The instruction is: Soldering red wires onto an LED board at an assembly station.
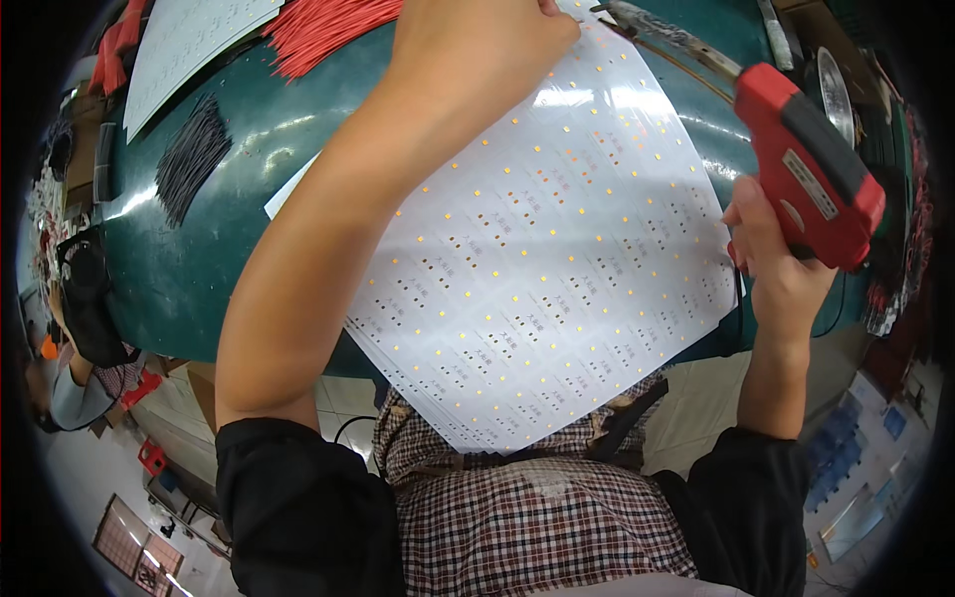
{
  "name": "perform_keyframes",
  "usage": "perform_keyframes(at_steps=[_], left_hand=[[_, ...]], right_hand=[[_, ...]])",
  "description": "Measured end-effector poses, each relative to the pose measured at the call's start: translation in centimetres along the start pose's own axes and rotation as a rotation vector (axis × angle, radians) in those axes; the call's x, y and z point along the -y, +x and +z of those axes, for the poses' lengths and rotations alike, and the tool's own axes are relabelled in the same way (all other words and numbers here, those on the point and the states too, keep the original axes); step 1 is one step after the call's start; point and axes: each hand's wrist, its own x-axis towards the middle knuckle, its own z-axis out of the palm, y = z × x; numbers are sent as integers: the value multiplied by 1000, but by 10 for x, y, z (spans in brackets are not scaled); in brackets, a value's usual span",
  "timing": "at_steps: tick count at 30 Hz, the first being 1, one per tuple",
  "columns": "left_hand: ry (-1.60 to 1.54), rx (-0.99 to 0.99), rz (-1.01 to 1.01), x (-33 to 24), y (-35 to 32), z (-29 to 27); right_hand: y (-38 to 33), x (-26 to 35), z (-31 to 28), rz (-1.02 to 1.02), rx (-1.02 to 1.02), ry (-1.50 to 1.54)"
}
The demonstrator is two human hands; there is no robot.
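right hand (778,269) grip: clenched round red gun-shaped tool (811,164) | left hand (547,25) grip: cannot tell, fingers mostly hidden | white sheets (547,298): on worktop (269,149), near corner overhanging | risk: sheets slip nearward, if left forearm (318,239) drags them

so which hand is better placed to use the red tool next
Likely the right hand: it grips the red tool, whose shaft points toward the far end of the white sheet. The left hand is away from the tool's grip.

Likely an electronics workshop: soldering gun (814,164), circuit-board sheet (572,298), red wires (328,32), green workbench (179,269).
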Motion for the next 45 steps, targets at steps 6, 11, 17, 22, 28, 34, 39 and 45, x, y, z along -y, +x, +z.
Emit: perform_keyframes(at_steps=[6, 11, 17, 22, 28, 34, 39, 45], left_hand=[[26, 3, 6, -1, -3, -3], [9, 22, -34, -2, -2, -2], [59, 19, 4, 4, 3, 13], [-75, -209, 234, -3, 0, 3], [-436, -157, -12, -13, -47, -66], [-320, -131, -61, 34, -141, -103], [-288, -257, -292, 55, -207, -80], [-289, -272, -426, 56, -232, -51]], right_hand=[[-1, 2, -4, -24, -42, 51], [-6, 6, -6, -17, -79, 43], [-22, 15, -18, -32, -83, 56], [-45, 26, -33, -38, -92, 148], [-87, 41, -36, 38, -97, 317], [-139, 54, -8, 248, 105, 296], [-158, 48, 13, 192, 369, 100], [-162, 43, 28, 8, 571, -397]])
